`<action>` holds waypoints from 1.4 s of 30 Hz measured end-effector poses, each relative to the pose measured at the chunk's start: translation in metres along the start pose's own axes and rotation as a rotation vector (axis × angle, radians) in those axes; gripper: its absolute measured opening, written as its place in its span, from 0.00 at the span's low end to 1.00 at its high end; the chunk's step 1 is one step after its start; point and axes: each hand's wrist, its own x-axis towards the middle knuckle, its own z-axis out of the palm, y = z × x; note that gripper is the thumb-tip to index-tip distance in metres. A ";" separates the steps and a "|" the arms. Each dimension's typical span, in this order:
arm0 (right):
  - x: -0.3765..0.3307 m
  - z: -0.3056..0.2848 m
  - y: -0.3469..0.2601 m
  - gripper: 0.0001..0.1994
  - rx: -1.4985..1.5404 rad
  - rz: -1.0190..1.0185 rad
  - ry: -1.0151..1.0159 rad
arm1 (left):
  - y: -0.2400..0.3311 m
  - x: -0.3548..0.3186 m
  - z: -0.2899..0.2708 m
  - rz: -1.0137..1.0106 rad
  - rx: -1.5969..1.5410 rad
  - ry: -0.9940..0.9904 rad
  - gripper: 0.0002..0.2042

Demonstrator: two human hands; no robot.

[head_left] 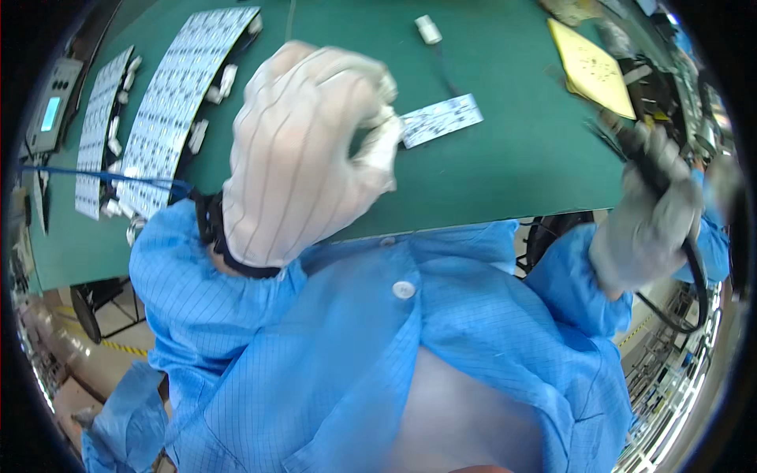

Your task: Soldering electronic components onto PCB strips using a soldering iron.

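My left hand [296, 150], in a thin white striped glove, is closed, with thumb and forefinger pinched at the left end of a small white circuit board [441, 120]. That end is hidden by the fingertips. From the board's far edge a dark lead runs to a white connector [428, 30]. At the right, my gloved right hand [650, 213] is wrapped round the dark handle of a soldering iron [648, 167], whose cable loops down below the hand. The iron's front end lies near a yellow sponge [591, 69]; its tip is hard to make out.
Two large white circuit board panels [181, 102] with white connectors lie left on the green mat [505, 173]. Beyond them stands a grey box with a lit display [52, 114]. A blue cord [102, 173] runs from my left wristband. Tweezers [603, 140] lie near the sponge.
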 end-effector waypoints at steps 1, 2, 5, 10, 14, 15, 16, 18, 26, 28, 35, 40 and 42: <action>0.013 0.000 0.004 0.21 -0.071 0.022 0.034 | 0.001 0.001 0.000 -0.015 -0.003 -0.002 0.10; 0.029 0.000 0.008 0.20 -0.131 0.041 0.091 | 0.001 0.002 -0.001 -0.027 -0.005 -0.003 0.10; 0.075 0.002 0.030 0.17 -0.194 0.128 0.218 | 0.001 0.004 -0.003 -0.030 -0.013 -0.024 0.10; 0.082 0.009 0.058 0.13 -0.139 0.250 0.349 | 0.001 0.002 -0.002 -0.041 -0.008 -0.012 0.10; 0.068 0.004 0.048 0.13 -0.704 0.196 0.350 | 0.000 0.000 0.000 0.016 -0.016 -0.045 0.10; 0.064 0.000 0.041 0.13 -0.870 0.058 0.327 | 0.000 0.000 0.000 0.029 0.007 -0.040 0.11; 0.058 -0.005 0.032 0.13 -1.032 -0.082 0.294 | 0.000 -0.001 0.001 0.038 -0.006 -0.050 0.11; 0.041 -0.013 0.014 0.15 -0.703 -0.165 0.074 | -0.001 -0.001 0.002 0.053 -0.038 -0.057 0.11; -0.012 0.016 -0.018 0.20 -0.161 -0.399 -0.522 | -0.002 -0.002 0.001 0.119 -0.011 -0.029 0.11; -0.020 0.025 -0.016 0.17 -0.117 -0.358 -0.411 | -0.001 -0.002 0.002 0.119 0.016 -0.030 0.11; -0.021 0.025 -0.007 0.15 -0.140 -0.370 -0.384 | -0.001 -0.001 0.006 0.089 -0.027 -0.031 0.12; -0.019 0.027 -0.007 0.16 -0.144 -0.391 -0.411 | 0.001 -0.001 0.006 0.078 -0.014 -0.036 0.12; -0.018 0.026 -0.008 0.16 -0.142 -0.398 -0.425 | 0.001 -0.001 0.005 0.087 -0.024 -0.036 0.12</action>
